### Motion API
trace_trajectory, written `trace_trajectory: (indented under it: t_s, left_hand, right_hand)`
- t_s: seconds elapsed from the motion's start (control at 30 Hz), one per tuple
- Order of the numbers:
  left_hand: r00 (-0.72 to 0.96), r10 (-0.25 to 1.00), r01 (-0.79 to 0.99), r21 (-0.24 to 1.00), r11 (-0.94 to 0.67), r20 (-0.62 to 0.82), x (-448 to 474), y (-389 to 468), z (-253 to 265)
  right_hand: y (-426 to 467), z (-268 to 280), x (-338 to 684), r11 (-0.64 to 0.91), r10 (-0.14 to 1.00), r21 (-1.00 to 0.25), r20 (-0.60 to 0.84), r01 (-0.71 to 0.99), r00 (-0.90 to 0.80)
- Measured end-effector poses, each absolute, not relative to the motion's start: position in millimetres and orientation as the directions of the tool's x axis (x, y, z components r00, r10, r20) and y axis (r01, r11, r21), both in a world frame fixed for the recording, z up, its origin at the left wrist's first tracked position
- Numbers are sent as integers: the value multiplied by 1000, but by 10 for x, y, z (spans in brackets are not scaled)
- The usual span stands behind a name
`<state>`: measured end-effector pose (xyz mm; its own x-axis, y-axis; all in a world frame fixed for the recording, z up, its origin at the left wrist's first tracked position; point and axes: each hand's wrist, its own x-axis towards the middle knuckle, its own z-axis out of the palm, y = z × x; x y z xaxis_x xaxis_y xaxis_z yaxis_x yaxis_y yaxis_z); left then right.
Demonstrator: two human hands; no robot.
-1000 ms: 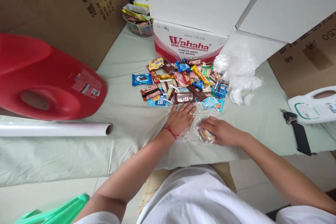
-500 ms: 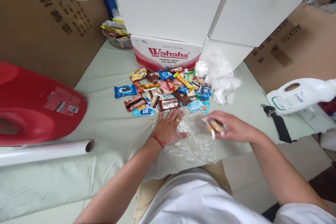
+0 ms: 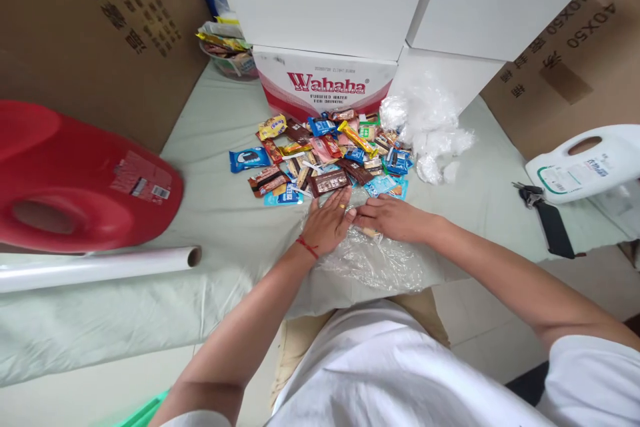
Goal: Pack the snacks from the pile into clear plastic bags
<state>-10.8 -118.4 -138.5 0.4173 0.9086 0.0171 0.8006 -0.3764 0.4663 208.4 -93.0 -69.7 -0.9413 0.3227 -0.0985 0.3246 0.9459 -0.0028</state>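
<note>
My left hand [image 3: 327,223] lies flat on a clear plastic bag [image 3: 385,267], fingers stretched toward the snack pile. Beside it, my right hand [image 3: 393,217] curls over a small wrapped snack [image 3: 371,232], which shows only in part beneath the fingers, against the bag. The two hands nearly touch at the fingertips. Just beyond them is a heap of packaged snacks, with a brown-wrapped bar [image 3: 330,181] nearest my left fingers and a light blue packet [image 3: 383,185] above my right hand.
A Wahaha carton [image 3: 327,83] stands behind the heap, with crumpled clear plastic bags [image 3: 433,133] to its right. On the left are a red jug [image 3: 90,180] and a white roll [image 3: 100,267]. A white bottle [image 3: 590,163] and keys with a black holder [image 3: 553,227] lie right.
My right hand has moved left with the wrapped snack, down to the bag beside my left hand. The left hand stays on the bag. The camera view has shifted slightly.
</note>
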Motion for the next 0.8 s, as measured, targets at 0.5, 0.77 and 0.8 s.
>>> trace_trajectory:
  t_s: [0.5, 0.77, 0.8]
  left_hand:
    - [389, 920, 773, 526, -355, 48, -131, -1172, -1422]
    - [385, 920, 776, 516, -364, 70, -137, -1175, -1452]
    - [384, 921, 776, 517, -363, 70, -138, -1174, -1453]
  right_hand:
    - [-1351, -667, 2048, 584, 735, -419, -90, 695, -672]
    - [-1325, -787, 1754, 520, 757, -329, -249, 788, -604]
    - [-1293, -774, 1784, 523, 742, -358, -257, 774, -620]
